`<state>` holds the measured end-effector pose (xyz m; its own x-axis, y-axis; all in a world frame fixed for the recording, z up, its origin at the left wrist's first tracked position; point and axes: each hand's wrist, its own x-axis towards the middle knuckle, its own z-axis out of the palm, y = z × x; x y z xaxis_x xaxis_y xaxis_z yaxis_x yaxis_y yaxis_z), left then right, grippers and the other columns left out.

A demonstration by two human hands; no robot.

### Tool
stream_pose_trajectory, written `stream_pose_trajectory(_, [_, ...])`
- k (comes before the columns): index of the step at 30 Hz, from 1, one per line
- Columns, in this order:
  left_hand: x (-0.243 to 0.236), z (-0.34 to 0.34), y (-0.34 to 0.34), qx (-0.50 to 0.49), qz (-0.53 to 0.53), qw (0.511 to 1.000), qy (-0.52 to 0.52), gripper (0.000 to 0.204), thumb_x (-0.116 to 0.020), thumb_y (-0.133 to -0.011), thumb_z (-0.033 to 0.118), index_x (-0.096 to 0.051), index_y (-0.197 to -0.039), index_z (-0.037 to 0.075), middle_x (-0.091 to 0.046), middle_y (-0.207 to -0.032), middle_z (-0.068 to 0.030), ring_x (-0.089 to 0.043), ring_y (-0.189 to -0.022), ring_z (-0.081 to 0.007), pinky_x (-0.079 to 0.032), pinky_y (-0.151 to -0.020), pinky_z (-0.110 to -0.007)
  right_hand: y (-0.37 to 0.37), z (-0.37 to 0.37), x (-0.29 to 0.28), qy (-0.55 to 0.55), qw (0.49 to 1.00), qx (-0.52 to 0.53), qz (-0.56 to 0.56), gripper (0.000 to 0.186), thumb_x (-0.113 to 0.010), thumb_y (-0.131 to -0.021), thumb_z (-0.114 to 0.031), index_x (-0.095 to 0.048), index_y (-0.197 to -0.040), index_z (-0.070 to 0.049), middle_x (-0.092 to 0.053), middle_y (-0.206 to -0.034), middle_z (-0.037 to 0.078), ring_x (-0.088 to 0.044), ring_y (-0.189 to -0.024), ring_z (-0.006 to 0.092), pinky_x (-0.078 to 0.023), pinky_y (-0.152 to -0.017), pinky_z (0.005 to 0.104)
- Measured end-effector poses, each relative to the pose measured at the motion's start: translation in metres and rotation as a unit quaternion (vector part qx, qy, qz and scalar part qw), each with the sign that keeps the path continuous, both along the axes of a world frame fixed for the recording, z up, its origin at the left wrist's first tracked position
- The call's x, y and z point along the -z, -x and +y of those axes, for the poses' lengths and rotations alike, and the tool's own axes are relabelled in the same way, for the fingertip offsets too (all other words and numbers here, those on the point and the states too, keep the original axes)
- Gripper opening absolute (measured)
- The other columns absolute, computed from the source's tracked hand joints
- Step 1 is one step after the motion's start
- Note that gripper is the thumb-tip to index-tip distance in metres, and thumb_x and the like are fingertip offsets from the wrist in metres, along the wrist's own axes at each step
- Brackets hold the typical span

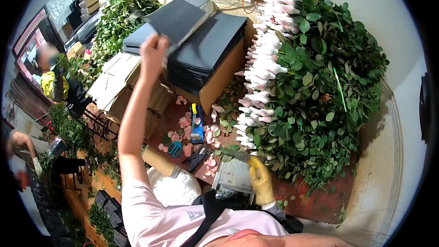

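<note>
My left hand (154, 48) is raised at the stack of black sheets (203, 50), its fingers closed on a dark sheet (171, 18) with a pale, clear-looking strip along it. Lower right, my right hand (259, 176), in a yellow glove, is closed around a long, narrow dark object (237, 154) too blurred to name. Below the stack are a blue tape dispenser (197, 130), teal scissors (175, 148), a black tool (197, 158), scattered pink petals (211, 135), a cardboard tube (160, 161) and a white container (173, 187).
Wrapped rose bunches (315, 110) are piled high at right against the wall. Kraft paper stacks (119, 82) stand left of the black sheets, greenery (125, 7) behind. Two other people (55, 84) (25, 148) are at the far left among cut foliage and chairs.
</note>
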<state>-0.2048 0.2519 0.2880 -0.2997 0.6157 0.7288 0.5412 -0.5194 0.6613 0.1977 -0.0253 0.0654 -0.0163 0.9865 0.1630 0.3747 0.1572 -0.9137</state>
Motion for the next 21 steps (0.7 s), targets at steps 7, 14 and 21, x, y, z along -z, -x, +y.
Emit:
stream_pose_trajectory(7, [0.08,-0.149,-0.211,0.161,0.249,0.949,-0.106,0.017,-0.077,-0.07,0.013,-0.062,-0.079,0.012,-0.064,-0.07,-0.0065,-0.066,-0.063,-0.0253,-0.054,-0.057,-0.039,0.037,0.081,-0.198,-0.158,0.971,-0.116,0.135,0.114,-0.079,-0.084,-0.056,-0.017,-0.161,-0.001,-0.034,-0.16,0.022,-0.035,-0.148,0.0301,-0.03,-0.12,0.0413])
stream_pose_trajectory(14, [0.137,-0.125,-0.17,0.549,-0.244,0.761,0.245,0.086,-0.028,-0.1,0.073,-0.055,-0.136,0.0,-0.066,-0.123,-0.014,-0.064,-0.113,-0.0265,-0.05,-0.099,-0.044,-0.045,0.041,-0.287,-0.533,0.805,-0.009,-0.26,0.04,-0.066,-0.088,-0.015,-0.069,-0.127,-0.007,-0.071,-0.123,0.012,-0.067,-0.114,0.0304,-0.052,-0.099,0.0437])
stream_pose_trajectory(21, [0.146,-0.065,0.033,0.198,-0.451,0.821,0.289,0.072,-0.066,-0.097,0.045,-0.043,-0.145,-0.004,-0.062,-0.126,-0.0194,-0.068,-0.098,-0.0277,-0.058,-0.081,-0.045,-0.072,-0.042,-0.217,-0.367,0.747,-0.41,-0.373,0.036,-0.064,-0.083,-0.014,-0.067,-0.118,-0.008,-0.069,-0.113,0.005,-0.067,-0.105,0.0247,-0.048,-0.106,0.0423])
